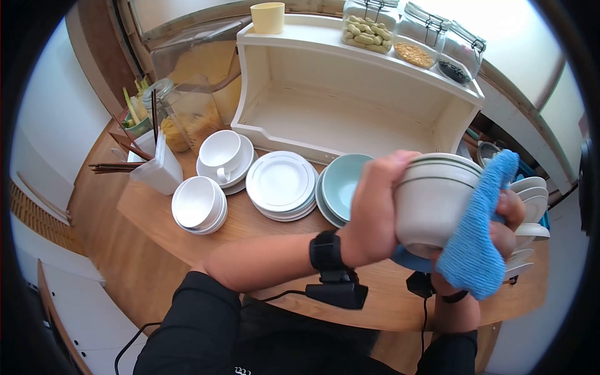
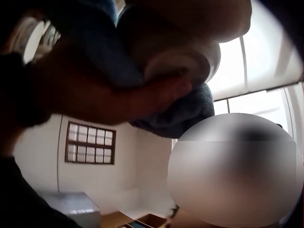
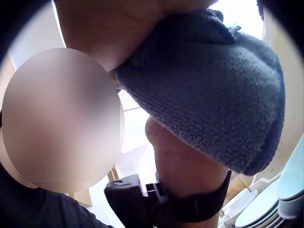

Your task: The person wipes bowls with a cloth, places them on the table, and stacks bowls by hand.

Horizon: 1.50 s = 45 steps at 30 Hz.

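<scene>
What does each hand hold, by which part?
The left hand grips the striped bowl by its side; the right hand holds the blue cloth against the opposite side.

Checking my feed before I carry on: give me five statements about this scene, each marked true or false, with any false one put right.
1. The left hand holds a bowl. True.
2. The right hand holds a blue cloth. True.
3. The jars are on the floor. False: the jars stand on top of the shelf.
4. The yellow cup is upside down on the table. False: it stands on the shelf.
5. Chopsticks stick out of the white holder. True.
</scene>
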{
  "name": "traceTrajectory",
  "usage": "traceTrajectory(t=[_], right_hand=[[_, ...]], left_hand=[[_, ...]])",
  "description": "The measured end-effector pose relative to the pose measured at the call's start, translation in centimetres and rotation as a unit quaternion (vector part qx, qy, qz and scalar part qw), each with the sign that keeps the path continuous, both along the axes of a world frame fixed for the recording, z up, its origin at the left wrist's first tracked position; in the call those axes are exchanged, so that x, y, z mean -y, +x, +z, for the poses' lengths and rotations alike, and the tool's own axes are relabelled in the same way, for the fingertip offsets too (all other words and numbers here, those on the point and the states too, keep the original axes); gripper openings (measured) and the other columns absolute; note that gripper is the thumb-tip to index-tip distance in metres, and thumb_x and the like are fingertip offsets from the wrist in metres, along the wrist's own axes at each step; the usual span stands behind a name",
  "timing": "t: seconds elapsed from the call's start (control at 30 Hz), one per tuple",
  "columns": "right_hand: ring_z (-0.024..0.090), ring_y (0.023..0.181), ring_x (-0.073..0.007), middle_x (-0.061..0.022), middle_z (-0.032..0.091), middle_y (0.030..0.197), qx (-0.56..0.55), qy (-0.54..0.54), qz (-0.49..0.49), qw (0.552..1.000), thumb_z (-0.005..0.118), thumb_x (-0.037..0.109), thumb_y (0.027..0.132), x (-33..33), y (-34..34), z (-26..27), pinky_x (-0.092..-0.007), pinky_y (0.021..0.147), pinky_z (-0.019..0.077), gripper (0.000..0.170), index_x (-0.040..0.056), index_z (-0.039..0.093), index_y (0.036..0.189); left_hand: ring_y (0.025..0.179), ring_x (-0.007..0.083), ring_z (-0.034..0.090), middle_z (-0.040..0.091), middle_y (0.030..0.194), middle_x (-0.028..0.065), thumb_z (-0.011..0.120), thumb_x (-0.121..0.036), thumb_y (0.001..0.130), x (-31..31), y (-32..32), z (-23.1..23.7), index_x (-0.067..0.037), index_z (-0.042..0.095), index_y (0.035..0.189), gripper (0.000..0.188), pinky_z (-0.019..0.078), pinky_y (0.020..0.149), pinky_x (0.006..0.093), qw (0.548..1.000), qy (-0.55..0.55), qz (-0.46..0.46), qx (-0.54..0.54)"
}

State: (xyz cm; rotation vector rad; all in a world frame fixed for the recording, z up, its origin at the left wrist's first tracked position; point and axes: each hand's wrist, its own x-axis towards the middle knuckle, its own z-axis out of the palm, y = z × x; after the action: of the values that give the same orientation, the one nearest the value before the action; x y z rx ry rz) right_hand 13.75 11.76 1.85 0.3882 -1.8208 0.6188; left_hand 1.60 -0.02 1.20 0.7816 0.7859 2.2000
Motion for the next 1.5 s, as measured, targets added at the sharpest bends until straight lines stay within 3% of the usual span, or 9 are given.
traceTrajectory(t=[0.03,0.2,0.4,0.53,0.87,1.17,1.27,1.4,1.5], right_hand=[[0.053,0.129,-0.0274,-0.0091,0.049,0.144,-0.001,0.053,-0.030,0.998,0.087,0.035,0.086,-0.7,-0.2,0.0,-0.0473,0.112,0.0465,0.052,0.0286,0.060,0.129],[0.071,0.100,-0.0215,-0.0074,0.066,0.113,0.039,-0.011,0.034,0.999,0.090,0.016,0.079,2.3,0.1,3.3,-0.0374,0.093,0.0602,0.024,0.0190,0.072,0.095],[0.068,0.109,-0.0236,-0.0074,0.063,0.119,0.044,0.024,-0.010,0.999,0.091,0.020,0.078,1.1,3.0,3.8,-0.0433,0.100,0.0571,0.032,0.0188,0.070,0.102],[0.065,0.115,-0.0251,-0.0070,0.060,0.125,0.019,0.016,-0.036,0.999,0.091,0.027,0.077,0.8,3.7,2.7,-0.0457,0.104,0.0547,0.041,0.0194,0.067,0.110],[0.057,0.130,-0.0287,-0.0061,0.051,0.140,-0.012,-0.018,-0.076,0.997,0.093,0.044,0.075,0.0,2.0,-0.6,-0.0518,0.113,0.0487,0.068,0.0209,0.060,0.129],[0.064,0.114,-0.0321,-0.0062,0.052,0.129,-0.068,-0.036,0.079,0.994,0.088,0.024,0.078,2.0,-2.0,-0.1,-0.0530,0.104,0.0579,0.040,0.0233,0.062,0.108],[0.068,0.106,-0.0331,-0.0064,0.054,0.122,-0.086,-0.032,0.130,0.987,0.085,0.014,0.080,3.6,-2.6,1.2,-0.0527,0.099,0.0623,0.030,0.0241,0.063,0.097],[0.075,0.098,-0.0217,-0.0208,0.072,0.110,-0.192,-0.018,0.059,0.979,0.082,0.019,0.087,5.3,-2.4,2.3,-0.0307,0.090,0.0599,0.035,-0.0062,0.073,0.110],[0.064,0.108,-0.0209,0.0000,0.059,0.120,-0.163,0.142,0.039,0.976,0.081,0.027,0.088,3.0,-0.8,2.2,-0.0359,0.089,0.0544,0.026,0.0192,0.071,0.110]], left_hand=[[0.097,0.0157,0.062,0.070,0.102,0.0117,0.037,-0.046,0.111,0.1,-0.2,-0.4,0.001,0.066,0.112,0.055,0.0495,0.087,0.0291,0.997,-0.042,0.061,-0.035],[0.079,0.0270,0.071,0.076,0.089,0.0199,0.033,-0.053,0.106,2.6,-1.9,3.5,0.008,0.074,0.103,0.073,0.0556,0.076,0.0358,0.942,-0.065,0.064,-0.324],[0.067,0.0265,0.064,0.065,0.072,0.0154,0.044,-0.071,0.102,5.4,-1.3,6.5,0.010,0.073,0.101,0.086,0.0511,0.063,0.0381,0.826,0.012,0.092,-0.556],[0.067,0.0321,0.059,0.064,0.077,0.0124,0.069,-0.062,0.088,4.4,-1.3,6.1,-0.003,0.074,0.098,0.060,0.0494,0.063,0.0391,0.839,0.127,0.102,-0.519],[0.094,0.0179,0.064,0.066,0.104,0.0138,0.040,-0.062,0.102,0.9,0.3,2.7,0.000,0.062,0.114,0.066,0.0531,0.083,0.0333,0.990,0.136,0.041,-0.023],[0.065,0.0126,0.055,0.058,0.071,0.0080,0.048,-0.069,0.099,3.9,-1.5,4.9,-0.002,0.051,0.083,0.069,0.0442,0.055,0.0301,0.939,-0.009,0.045,-0.340],[0.064,0.0373,0.065,0.064,0.068,0.0219,0.055,-0.066,0.100,5.1,-0.4,6.3,0.003,0.062,0.080,0.072,0.0501,0.059,0.0430,0.910,-0.048,0.084,-0.404],[0.065,0.0411,0.062,0.060,0.069,0.0218,0.060,-0.067,0.097,7.0,0.2,6.9,0.002,0.059,0.089,0.070,0.0516,0.063,0.0448,0.806,-0.045,0.210,-0.552],[0.081,0.0347,0.064,0.063,0.085,0.0206,0.061,-0.070,0.096,5.0,0.2,5.7,0.003,0.058,0.105,0.073,0.0524,0.078,0.0417,0.919,0.004,0.117,-0.375]])
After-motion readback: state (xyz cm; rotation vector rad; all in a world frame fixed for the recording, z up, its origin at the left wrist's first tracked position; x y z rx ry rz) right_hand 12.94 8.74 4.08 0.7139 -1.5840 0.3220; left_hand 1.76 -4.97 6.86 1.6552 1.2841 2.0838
